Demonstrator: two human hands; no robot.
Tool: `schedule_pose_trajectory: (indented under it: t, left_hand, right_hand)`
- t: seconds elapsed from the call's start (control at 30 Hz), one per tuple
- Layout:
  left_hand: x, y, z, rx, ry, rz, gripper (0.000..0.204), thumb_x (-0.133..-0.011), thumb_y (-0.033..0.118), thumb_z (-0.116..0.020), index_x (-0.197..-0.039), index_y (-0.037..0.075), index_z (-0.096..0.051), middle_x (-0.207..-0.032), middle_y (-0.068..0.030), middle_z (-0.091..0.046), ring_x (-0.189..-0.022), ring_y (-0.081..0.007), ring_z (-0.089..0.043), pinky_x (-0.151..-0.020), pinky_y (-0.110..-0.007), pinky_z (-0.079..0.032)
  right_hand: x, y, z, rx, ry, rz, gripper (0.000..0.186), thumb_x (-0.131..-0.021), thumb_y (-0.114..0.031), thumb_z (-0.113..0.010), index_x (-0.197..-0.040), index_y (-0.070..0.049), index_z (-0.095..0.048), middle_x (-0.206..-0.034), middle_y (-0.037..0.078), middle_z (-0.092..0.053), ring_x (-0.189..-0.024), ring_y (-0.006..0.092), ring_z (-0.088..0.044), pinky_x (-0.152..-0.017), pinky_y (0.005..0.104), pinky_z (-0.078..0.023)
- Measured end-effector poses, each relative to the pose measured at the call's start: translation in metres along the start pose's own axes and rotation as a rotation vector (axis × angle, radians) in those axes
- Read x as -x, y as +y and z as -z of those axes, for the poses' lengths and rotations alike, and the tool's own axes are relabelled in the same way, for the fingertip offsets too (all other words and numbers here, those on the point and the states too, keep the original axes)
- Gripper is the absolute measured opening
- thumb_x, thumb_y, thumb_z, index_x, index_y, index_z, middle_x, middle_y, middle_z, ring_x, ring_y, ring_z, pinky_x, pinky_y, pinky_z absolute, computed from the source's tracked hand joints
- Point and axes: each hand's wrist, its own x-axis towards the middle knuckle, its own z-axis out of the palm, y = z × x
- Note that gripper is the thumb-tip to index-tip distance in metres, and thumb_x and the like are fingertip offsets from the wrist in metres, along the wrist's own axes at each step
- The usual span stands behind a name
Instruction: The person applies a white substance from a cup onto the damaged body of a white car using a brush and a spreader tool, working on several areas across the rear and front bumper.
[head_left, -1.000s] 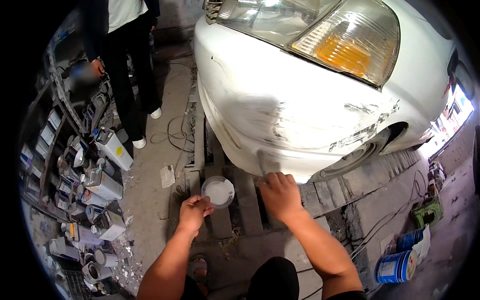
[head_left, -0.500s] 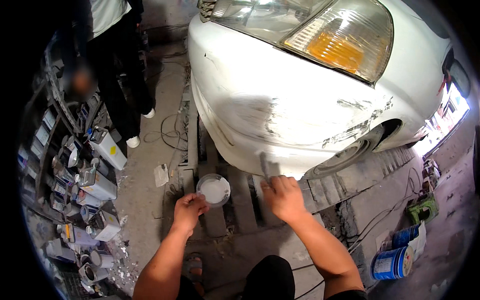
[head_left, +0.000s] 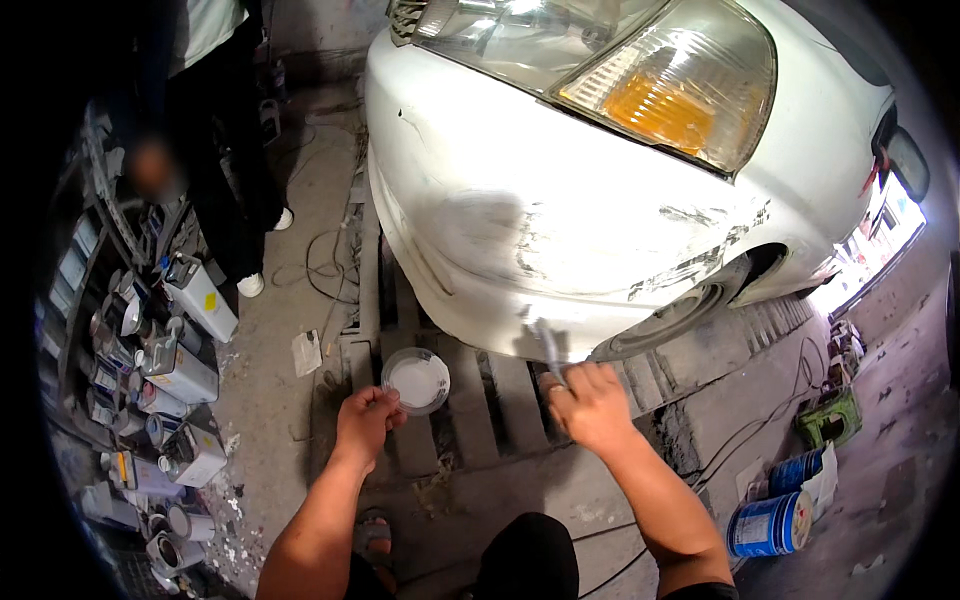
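Note:
My left hand (head_left: pixel 362 425) holds a clear plastic cup (head_left: pixel 420 376) of pale white material by its near-left edge. My right hand (head_left: pixel 592 408) is closed on a slim grey tool (head_left: pixel 548 342), its upper end blurred in front of the lower edge of a white car bumper (head_left: pixel 450 300). The bumper's corner carries dark scuffs and streaks (head_left: pixel 680 275) below a headlight (head_left: pixel 660 105) with an amber section. Whether the tool's tip touches the bumper I cannot tell.
Another person (head_left: pixel 220 180) stands at upper left beside cables. Metal cans and jugs (head_left: pixel 180 370) crowd the left side near a frame. A wooden slatted platform (head_left: pixel 500 410) lies under the car. A green container (head_left: pixel 830 418) and blue buckets (head_left: pixel 760 525) lie at right, among cables.
My right hand and the tool have moved right relative to the cup and bumper. The scene has shifted left in view. My left hand still holds the cup.

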Motion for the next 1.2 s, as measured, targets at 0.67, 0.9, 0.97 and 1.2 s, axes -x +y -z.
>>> schedule_pose_trajectory:
  t: [0.67,0.9,0.97,1.2]
  left_hand:
    - [-0.01,-0.009,-0.003,0.023,-0.035,-0.059,0.017,-0.089,0.018,-0.057,-0.085,0.002,-0.057,-0.079,-0.0051,-0.059,-0.069,-0.0128,-0.058,-0.068,-0.027,-0.049]
    - [-0.009,-0.001,0.004,0.048,0.013,-0.076,0.017,-0.087,0.018,-0.059,-0.08,0.002,-0.059,-0.074,-0.0026,-0.06,-0.066,-0.008,-0.054,-0.063,-0.023,-0.045]
    - [-0.011,0.0,0.005,0.082,0.025,-0.089,0.016,-0.087,0.018,-0.059,-0.082,0.002,-0.059,-0.074,-0.0026,-0.06,-0.066,-0.008,-0.054,-0.063,-0.023,-0.045]
    - [-0.014,0.001,0.009,0.087,0.041,-0.091,0.017,-0.088,0.018,-0.057,-0.086,0.001,-0.059,-0.078,-0.005,-0.06,-0.069,-0.0106,-0.055,-0.068,-0.025,-0.047]
  right_hand:
    - [-0.074,-0.012,0.013,0.078,0.055,0.075,0.016,-0.062,-0.01,-0.062,-0.078,-0.01,-0.062,-0.071,0.003,-0.049,-0.065,0.0198,-0.051,-0.06,0.033,-0.036]
    - [-0.075,-0.031,0.039,-0.04,0.015,0.033,0.019,-0.061,-0.01,-0.064,-0.08,-0.01,-0.063,-0.067,0.002,-0.046,-0.061,0.0204,-0.05,-0.057,0.0338,-0.035]
    - [-0.098,-0.04,0.012,-0.011,0.111,0.065,0.017,-0.064,-0.011,-0.061,-0.081,-0.01,-0.063,-0.068,0.003,-0.048,-0.064,0.0198,-0.051,-0.058,0.0325,-0.036]
    - [-0.11,-0.052,-0.003,0.104,-0.008,-0.002,0.017,-0.066,-0.011,-0.059,-0.082,-0.01,-0.063,-0.069,0.003,-0.05,-0.064,0.0192,-0.051,-0.059,0.0329,-0.037]
